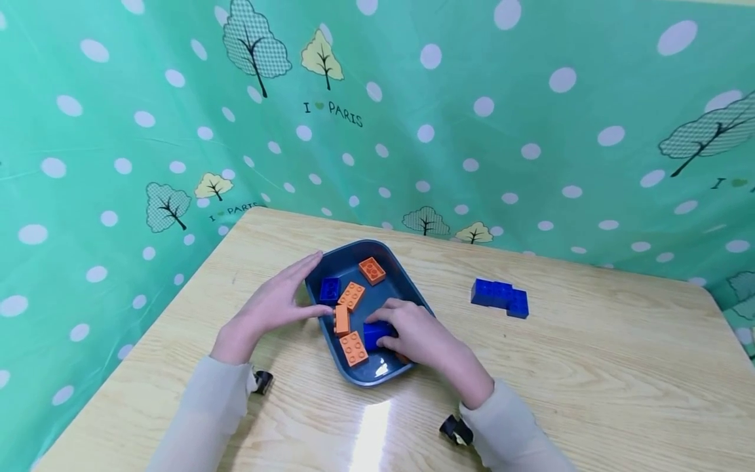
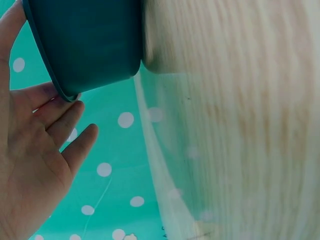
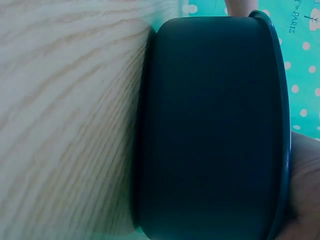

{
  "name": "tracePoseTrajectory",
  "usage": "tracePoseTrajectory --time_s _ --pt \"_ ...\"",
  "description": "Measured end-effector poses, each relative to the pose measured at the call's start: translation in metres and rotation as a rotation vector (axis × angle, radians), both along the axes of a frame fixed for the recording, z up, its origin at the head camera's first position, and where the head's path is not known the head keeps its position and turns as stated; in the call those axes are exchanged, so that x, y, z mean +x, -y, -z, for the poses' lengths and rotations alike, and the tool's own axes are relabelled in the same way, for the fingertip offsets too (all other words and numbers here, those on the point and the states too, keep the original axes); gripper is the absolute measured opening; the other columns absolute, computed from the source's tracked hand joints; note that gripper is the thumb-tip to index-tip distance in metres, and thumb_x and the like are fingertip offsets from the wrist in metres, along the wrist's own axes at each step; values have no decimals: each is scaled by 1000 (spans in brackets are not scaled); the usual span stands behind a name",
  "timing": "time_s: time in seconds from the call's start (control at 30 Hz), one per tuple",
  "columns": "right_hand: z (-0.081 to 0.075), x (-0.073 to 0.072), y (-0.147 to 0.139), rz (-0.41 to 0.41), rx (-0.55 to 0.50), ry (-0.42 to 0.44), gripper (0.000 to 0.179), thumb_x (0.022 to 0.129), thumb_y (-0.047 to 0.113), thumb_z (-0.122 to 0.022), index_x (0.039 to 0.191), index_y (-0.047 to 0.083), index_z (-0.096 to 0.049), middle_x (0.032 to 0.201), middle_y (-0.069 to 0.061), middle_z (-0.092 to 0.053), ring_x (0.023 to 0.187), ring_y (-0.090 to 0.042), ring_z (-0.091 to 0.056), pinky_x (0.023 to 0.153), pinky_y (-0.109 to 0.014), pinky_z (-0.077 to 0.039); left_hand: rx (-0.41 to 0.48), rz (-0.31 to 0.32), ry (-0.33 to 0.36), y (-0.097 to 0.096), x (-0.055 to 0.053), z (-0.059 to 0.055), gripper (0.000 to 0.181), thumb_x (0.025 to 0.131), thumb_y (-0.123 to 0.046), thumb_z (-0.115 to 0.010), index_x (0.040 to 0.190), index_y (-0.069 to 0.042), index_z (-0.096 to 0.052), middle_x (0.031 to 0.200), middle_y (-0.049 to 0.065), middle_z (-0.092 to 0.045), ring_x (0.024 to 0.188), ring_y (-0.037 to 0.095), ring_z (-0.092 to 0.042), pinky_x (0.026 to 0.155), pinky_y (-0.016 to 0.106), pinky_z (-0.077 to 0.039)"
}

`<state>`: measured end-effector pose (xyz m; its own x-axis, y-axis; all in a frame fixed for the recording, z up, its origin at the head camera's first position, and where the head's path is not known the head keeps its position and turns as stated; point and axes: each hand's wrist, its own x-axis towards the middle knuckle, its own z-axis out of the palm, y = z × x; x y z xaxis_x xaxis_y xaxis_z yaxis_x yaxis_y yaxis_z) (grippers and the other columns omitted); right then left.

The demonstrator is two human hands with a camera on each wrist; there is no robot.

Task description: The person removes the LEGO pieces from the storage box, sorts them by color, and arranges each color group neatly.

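Two-handed, gripping a blue block (image 1: 373,335) inside the tray (image 1: 386,285) with the right hand (image 1: 421,334) and touching its rim (image 2: 44,62) with the left hand (image 1: 274,301), spread wide.

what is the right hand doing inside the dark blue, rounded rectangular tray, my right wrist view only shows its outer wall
Observer: The head view shows the right hand gripping a blue, box-shaped toy brick.
Operator: and where is the left hand
Observer: The left hand touches the tray at its rim, on the left side in the head view.
Operator: anything lying outside the tray
Observer: Yes, a staggered row of blue bricks, to the tray's right.
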<state>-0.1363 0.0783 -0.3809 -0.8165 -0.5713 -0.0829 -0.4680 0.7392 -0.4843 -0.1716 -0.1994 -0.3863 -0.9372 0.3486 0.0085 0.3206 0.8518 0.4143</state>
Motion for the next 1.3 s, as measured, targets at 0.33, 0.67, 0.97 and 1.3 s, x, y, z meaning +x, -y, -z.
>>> tracePoseTrajectory --time_s 0.33,0.67,0.97,1.3 --pt "4 0 2 62 -55 -58 25 89 36 -75 109 22 -70 107 0 -56 88 -15 -59 77 -33 -56 -5 -3 5 -1 -1 0 108 79 -64 -73 161 -20 -19 167 9 -22 152 36 -25 120 60 -30" --pt "3 -4 5 65 -43 -3 44 79 35 -85 115 14 -71 114 -3 -64 95 -16 -61 84 -34 -58 -16 0 -16 -1 -3 -2 109 78 -67 -73 161 -20 -19 167 10 -22 152 36 -26 121 58 -30" --pt "2 -4 1 101 -187 34 36 83 23 -82 115 14 -68 110 -1 -69 98 -14 -65 87 -34 -58 -16 9 -10 -3 -6 -1 111 77 -69 -72 161 -19 -20 167 10 -23 152 36 -26 120 58 -30" --pt "-31 -4 -47 288 -542 48 37 82 8 -81 117 7 -68 117 -12 -70 109 -29 -70 95 -40 -60 -10 2 -15 -1 -1 3 111 77 -67 -73 161 -19 -19 166 12 -24 151 38 -27 119 60 -31"
